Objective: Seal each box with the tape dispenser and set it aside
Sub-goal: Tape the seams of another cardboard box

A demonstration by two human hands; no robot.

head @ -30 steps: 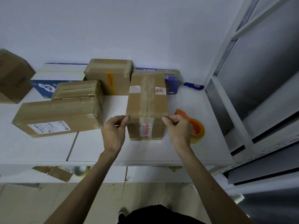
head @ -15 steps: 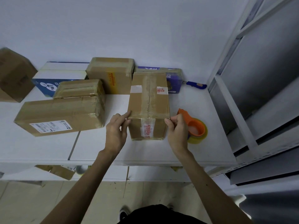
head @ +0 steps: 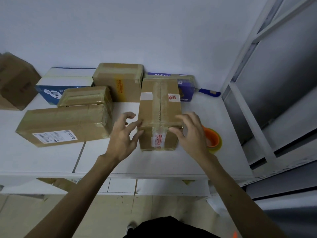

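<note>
A brown cardboard box (head: 160, 103) stands lengthwise on the white table (head: 171, 162), with clear tape along its top seam and a red-printed strip down its near face. My left hand (head: 122, 136) touches the box's near left corner with spread, relaxed fingers. My right hand (head: 190, 133) has its fingers spread over the near right corner, fingertips touching the top edge. The orange tape dispenser (head: 212, 139) with its yellowish roll lies on the table just right of my right hand, partly hidden by it.
A long taped box (head: 63, 125) lies to the left with a smaller box (head: 84, 96) behind it. Another brown box (head: 120, 81), a blue-and-white box (head: 56, 83) and a purple box (head: 186, 85) line the wall. A blue-handled tool (head: 208, 92) lies far right. Metal shelving (head: 257, 93) borders the right.
Both hands let go of the tape strip they pinched across the box's near top edge. Their fingers have opened and now rest spread at the box's near corners.
</note>
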